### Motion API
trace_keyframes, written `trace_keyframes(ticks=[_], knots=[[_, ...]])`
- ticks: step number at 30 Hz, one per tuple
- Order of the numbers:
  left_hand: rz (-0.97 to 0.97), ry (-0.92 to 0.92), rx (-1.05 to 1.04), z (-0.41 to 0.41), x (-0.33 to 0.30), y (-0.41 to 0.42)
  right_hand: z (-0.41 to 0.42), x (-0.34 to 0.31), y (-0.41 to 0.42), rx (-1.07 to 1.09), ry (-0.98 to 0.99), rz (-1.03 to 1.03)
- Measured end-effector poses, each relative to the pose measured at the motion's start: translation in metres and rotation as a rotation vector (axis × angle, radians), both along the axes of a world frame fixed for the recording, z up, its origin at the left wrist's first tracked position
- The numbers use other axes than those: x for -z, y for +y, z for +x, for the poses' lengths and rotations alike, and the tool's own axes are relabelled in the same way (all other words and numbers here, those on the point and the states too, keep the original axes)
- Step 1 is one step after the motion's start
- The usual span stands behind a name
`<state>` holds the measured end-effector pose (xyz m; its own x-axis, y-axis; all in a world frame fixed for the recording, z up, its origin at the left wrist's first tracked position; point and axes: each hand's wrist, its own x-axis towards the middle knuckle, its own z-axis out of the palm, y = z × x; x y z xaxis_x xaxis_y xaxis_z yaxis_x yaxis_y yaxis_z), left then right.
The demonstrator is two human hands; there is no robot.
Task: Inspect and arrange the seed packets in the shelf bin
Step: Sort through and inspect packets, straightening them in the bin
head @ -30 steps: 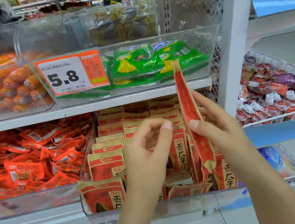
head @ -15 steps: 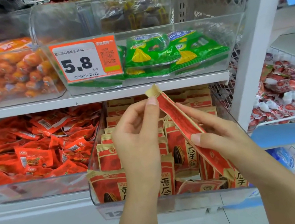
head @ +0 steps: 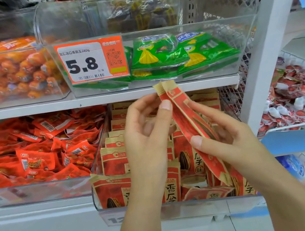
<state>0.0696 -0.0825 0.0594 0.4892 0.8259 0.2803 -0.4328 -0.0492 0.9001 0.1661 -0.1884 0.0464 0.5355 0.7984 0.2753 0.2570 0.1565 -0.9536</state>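
Hands are working in front of the lower shelf, above a clear shelf bin (head: 193, 208) filled with red and tan sunflower seed packets (head: 115, 162) standing in rows. The right hand (head: 230, 140) is gripping a pair of seed packets (head: 187, 121) edge-on, thumb pressing on the near side and fingers lying along the far side, so the packets are tilting with their tan top ends up and to the left, reaching over the front edge of the upper shelf (head: 104, 99). The left hand (head: 148, 134) is curling its fingers loosely just beside those held packets, with the thumb tip touching their near face close to the top; I cannot tell whether its fingers are pinching anything. The lower end of the held packets is hanging over the bin's right half, near the front row. On the upper shelf, another clear bin (head: 244, 43) is holding green snack packets (head: 159, 51) behind an orange price tag (head: 92, 61) reading 5.8. Left of the seed bin, red snack packets (head: 37, 146) are lying heaped in a neighbouring bin. A wire basket (head: 300, 62) of red and white pouches is hanging to the right.
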Motion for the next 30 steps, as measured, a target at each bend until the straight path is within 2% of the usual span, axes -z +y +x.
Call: trace_keyframes(ticks=[4, 8, 12, 16, 19, 26, 28, 30], knots=[[0.013, 0.185, 0.295, 0.002, 0.002, -0.006, -0.004, 0.006, 0.007, 0.350, -0.263, -0.017], [0.062, 0.186, 0.322, 0.007, 0.006, -0.008, -0.010, 0.008, 0.012, 0.479, -0.449, -0.020], [0.066, 0.158, 0.339, 0.004, 0.007, -0.004, -0.011, 0.007, 0.013, 0.423, -0.385, -0.017], [0.134, 0.159, 0.327, 0.002, 0.008, 0.000, -0.002, 0.005, 0.007, 0.366, -0.177, 0.166], [0.231, 0.177, 0.317, 0.001, 0.008, 0.000, 0.008, -0.002, -0.001, 0.344, -0.123, 0.260], [0.358, 0.312, 0.282, -0.002, 0.013, 0.006, 0.022, -0.003, -0.006, 0.208, -0.163, 0.092], [0.399, 0.409, 0.225, -0.003, 0.017, 0.009, 0.025, 0.002, -0.005, 0.182, -0.169, 0.029], [0.487, 0.588, 0.132, -0.002, 0.022, 0.011, 0.029, 0.006, -0.005, 0.170, -0.203, -0.054]])
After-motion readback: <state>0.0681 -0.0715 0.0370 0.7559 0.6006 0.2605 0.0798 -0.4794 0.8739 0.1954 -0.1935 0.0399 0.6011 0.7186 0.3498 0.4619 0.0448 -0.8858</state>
